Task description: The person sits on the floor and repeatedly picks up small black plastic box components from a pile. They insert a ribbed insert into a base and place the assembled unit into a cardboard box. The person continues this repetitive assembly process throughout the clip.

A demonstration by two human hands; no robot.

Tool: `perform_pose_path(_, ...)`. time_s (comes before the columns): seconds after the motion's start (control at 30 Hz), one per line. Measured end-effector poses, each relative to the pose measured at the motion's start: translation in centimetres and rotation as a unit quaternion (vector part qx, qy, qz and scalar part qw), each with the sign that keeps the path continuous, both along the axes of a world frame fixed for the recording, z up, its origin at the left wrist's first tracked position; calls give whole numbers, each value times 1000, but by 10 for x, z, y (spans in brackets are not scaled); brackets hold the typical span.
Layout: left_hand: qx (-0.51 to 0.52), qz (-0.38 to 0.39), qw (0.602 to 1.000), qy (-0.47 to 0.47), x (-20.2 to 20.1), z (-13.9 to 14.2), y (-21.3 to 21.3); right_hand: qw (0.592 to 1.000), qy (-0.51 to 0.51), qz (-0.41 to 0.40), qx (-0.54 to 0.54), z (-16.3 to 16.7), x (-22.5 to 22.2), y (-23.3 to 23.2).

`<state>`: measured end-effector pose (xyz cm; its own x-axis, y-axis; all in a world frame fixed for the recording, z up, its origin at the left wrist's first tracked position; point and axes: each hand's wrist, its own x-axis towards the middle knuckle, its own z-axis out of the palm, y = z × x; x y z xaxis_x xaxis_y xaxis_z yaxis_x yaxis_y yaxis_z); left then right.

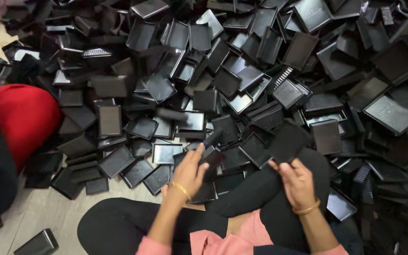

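- Left hand (191, 171) grips a small black box (211, 150), lifted clear of the heap.
- Right hand (297, 179) pinches a blurred black lid (288, 141), seemingly for fitting.
- Black tray pile (270, 80) covers the floor (34, 212).

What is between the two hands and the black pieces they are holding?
Nothing visible. The left hand already grips a small black piece, and the right hand grips a flat black tray. Both are lifted just above the pile of black trays.
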<state>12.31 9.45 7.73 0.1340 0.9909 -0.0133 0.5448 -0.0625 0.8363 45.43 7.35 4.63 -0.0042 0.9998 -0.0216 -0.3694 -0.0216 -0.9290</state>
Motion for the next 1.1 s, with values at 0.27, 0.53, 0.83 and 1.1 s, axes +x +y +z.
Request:
perform_pose_path(0.27,50,128,914,-381,100,-14,-14,992,-114,49,-15,38,-91,-40)
perform_pose_path(0.53,-94,199,788,-575,100,-22,-12,982,-159,101,13,55,-99,-35)
perform_pose_path(0.83,109,141,978,-110,75,-28,6,994,78,79,-18,53,-50,-39)
perform_pose_path(1.1,199,-56,977,54,213,-59,164,994,83,-63,-10,84,18,-46)
